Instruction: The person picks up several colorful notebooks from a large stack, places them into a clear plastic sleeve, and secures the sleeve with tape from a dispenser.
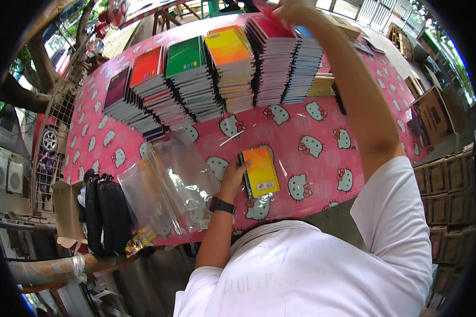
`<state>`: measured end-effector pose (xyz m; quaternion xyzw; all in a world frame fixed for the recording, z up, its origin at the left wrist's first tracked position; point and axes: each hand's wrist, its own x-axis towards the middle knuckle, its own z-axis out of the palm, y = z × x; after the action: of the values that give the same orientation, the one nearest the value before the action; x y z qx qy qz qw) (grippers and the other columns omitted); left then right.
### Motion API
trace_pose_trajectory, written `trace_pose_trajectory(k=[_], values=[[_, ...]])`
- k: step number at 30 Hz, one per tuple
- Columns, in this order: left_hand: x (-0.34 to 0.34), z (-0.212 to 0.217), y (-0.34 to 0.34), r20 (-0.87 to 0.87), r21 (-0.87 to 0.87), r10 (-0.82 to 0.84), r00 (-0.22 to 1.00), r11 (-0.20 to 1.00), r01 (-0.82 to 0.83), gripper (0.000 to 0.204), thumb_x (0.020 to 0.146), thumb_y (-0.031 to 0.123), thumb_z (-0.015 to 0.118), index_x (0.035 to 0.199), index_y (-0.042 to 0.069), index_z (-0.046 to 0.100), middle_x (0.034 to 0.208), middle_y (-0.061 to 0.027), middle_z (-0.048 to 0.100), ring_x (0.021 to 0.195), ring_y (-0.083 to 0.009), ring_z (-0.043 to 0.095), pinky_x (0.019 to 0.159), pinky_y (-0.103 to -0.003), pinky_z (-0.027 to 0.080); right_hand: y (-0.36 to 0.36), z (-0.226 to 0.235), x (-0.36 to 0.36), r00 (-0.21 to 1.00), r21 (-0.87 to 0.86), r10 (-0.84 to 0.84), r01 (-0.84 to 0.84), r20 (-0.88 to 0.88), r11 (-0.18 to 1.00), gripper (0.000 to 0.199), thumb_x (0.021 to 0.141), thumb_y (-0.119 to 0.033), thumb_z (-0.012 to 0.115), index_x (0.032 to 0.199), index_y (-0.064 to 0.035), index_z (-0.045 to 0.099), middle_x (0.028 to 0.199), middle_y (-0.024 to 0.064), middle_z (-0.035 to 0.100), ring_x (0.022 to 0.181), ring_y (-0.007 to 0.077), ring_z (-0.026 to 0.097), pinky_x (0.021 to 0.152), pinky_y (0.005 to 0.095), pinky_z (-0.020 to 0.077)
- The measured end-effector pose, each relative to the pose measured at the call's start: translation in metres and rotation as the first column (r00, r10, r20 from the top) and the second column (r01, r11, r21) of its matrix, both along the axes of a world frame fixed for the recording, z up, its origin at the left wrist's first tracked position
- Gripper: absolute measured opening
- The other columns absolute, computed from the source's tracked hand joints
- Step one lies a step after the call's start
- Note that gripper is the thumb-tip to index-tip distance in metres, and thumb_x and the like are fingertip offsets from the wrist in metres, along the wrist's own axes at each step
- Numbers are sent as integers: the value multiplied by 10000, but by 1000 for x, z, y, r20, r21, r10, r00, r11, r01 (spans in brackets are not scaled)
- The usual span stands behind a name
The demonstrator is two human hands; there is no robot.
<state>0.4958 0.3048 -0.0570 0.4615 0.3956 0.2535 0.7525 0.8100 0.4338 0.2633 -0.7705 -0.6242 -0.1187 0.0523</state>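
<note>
My left hand [237,172], with a dark band on its wrist, grips the left edge of a small yellow-orange spiral notebook [261,171], thumb on the cover. A green edge shows beneath it, so more than one notebook may lie there. At the far side, my stretched-out right hand [289,11] is closed on a red notebook [265,8] above the red stack [272,29]; both are partly blurred near the picture's top. Left of that stack stand tall piles of yellow [228,46], green [185,57], red-orange [147,67] and purple notebooks [116,90], with a blue pile [303,66] on the right.
Clear plastic bags [169,185] lie left of my left hand on the pink patterned tablecloth [322,124]. A black bag [107,214] and an open cardboard box [67,211] are at the table's left edge. Stacked brown boxes [449,198] stand at right.
</note>
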Motion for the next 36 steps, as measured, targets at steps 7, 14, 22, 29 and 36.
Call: trace_pose_trajectory(k=[7,14,22,29,36], values=[[-16,-12,2,5,88,31,1000,996,-31,387,835,282,640,1049,-32,562,932,-76,621,828,-125,579,745,-252,450,-172,-119,-58,178,269,287,-117,-941,956,337,662,-77,527,988,-29,599,746,-42,534,599,56,431,524,206,355],[-10,29,-8,392,-418,245,887,906,-65,416,810,297,666,1062,-23,586,965,-79,639,841,-168,610,746,-287,475,-240,-278,-178,-269,-256,-216,124,-939,959,435,710,-156,621,1107,1,535,844,65,614,736,218,626,569,335,509],[-20,8,-7,-39,113,27,999,993,-22,384,770,238,705,1053,1,600,958,-76,646,844,-168,614,750,-292,478,-160,-169,-81,787,261,233,-95,-571,961,262,769,-187,599,973,-24,617,966,174,618,931,347,574,821,420,455],[-11,15,-11,-29,76,12,1000,997,-10,405,767,243,705,1066,-3,588,988,-81,635,867,-163,604,765,-291,472,-66,-82,55,986,446,164,-146,-1,883,419,733,-208,690,1134,-130,597,1075,103,621,999,286,581,869,369,453],[-18,5,-6,-11,64,6,1000,998,-5,424,754,235,716,1079,0,580,1003,-80,628,883,-168,599,778,-292,467,-67,-61,57,970,258,222,-190,-98,947,310,723,-224,697,1014,-124,662,953,102,658,886,276,625,794,368,474]])
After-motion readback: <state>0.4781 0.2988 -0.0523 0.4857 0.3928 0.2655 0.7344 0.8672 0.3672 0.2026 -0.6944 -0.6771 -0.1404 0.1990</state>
